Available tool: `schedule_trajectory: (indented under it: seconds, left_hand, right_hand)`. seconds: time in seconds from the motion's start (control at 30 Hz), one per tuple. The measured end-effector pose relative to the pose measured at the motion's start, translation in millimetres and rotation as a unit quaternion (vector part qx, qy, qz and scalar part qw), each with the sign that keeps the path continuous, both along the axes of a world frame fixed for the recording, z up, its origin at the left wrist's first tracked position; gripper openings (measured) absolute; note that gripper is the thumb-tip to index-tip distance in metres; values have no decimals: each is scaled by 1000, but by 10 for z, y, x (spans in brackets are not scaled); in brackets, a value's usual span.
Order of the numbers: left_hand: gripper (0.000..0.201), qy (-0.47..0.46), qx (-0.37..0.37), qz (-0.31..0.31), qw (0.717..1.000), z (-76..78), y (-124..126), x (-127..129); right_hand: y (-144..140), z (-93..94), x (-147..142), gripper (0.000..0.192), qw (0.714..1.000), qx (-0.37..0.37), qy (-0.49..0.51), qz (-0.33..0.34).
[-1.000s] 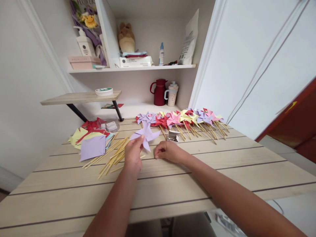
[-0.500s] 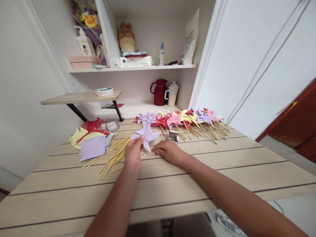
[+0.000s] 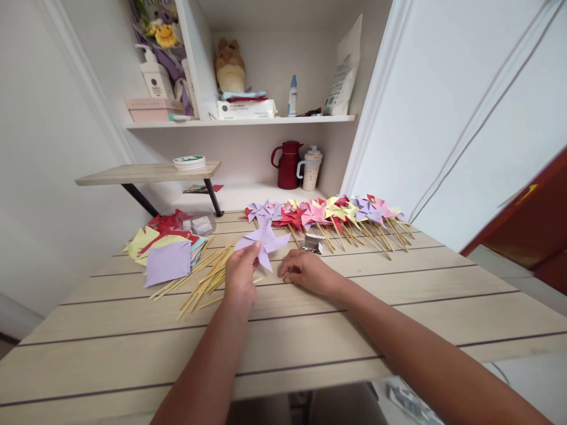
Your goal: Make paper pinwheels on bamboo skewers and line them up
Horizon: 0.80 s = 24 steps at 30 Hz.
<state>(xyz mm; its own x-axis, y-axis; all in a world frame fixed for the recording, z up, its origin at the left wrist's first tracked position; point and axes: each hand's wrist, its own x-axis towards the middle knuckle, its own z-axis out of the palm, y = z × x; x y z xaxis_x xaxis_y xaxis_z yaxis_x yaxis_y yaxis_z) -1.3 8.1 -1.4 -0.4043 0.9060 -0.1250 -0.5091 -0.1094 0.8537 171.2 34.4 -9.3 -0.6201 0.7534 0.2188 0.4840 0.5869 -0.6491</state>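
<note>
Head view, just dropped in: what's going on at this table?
A person is handling paper pinwheels at a wooden table. The left hand holds up a folded purple pinwheel, with no stick visible on it. The right hand rests on the tabletop beside it, fingers curled; whether it grips anything is hidden. Loose bamboo sticks and a pile of coloured paper squares lie to the left. A row of finished pinwheels on sticks lies along the far edge.
</note>
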Motion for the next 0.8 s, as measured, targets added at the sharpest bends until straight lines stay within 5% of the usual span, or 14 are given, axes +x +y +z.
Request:
schedule_trajectory:
  seconds: [0.8]
  left_hand:
    - [33, 1, -2, -20, 1000, 4, -11, 14]
  right_hand:
    - [120, -124, -99, 16, 998, 23, 7, -59]
